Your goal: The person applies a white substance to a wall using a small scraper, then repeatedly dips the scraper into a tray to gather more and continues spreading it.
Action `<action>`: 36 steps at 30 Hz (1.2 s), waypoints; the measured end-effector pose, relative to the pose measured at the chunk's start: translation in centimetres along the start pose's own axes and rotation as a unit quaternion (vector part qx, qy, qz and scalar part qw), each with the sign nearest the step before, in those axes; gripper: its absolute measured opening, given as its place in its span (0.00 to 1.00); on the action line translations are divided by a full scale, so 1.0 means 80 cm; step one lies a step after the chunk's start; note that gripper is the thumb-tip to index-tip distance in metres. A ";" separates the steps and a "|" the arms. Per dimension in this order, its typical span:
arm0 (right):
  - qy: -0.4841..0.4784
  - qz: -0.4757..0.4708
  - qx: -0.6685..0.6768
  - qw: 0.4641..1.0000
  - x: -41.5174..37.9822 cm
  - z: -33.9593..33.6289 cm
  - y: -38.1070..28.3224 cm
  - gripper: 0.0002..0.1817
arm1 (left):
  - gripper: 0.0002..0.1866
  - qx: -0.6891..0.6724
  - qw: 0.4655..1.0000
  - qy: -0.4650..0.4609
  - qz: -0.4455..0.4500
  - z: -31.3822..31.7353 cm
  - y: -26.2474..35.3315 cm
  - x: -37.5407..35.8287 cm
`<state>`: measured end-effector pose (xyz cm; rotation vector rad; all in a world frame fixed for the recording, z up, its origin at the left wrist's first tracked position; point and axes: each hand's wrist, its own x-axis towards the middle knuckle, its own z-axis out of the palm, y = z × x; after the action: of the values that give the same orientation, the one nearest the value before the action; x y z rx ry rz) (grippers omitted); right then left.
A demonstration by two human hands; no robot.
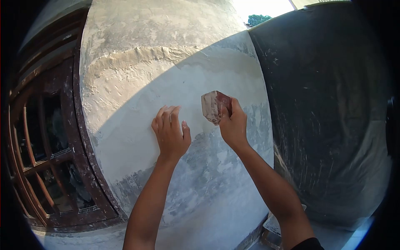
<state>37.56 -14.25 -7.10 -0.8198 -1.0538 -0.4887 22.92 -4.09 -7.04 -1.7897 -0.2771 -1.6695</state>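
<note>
My right hand (234,127) grips a flat, many-sided, reddish-brown putty scraper (211,107), thumb across its face. Pale wet putty coats the scraper's left half. In front of both hands is a wall (200,73) with a whitish skim coat, smooth in the middle and rough along a ridge higher up. My left hand (171,130) is raised left of the scraper, fingers spread and slightly curled over the pale coat, holding nothing. Patchy grey (216,166) shows on the wall below the hands.
On the left is a dark brown wooden window frame (77,125) with glass panes, spotted with white. A black sheet (321,104) covers the right side. At the lower right, a whitish container (273,225) is partly hidden behind my right arm. Sunlight falls across the upper wall.
</note>
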 end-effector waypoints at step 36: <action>0.026 0.377 -0.266 0.887 -0.242 -0.536 0.333 0.14 | 0.18 -0.540 0.755 -0.316 -0.194 0.324 0.541 -0.343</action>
<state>72.15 -32.09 -44.63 -1.6045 -0.4692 -0.1170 64.08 -13.76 -45.89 -3.3848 0.1056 -1.4935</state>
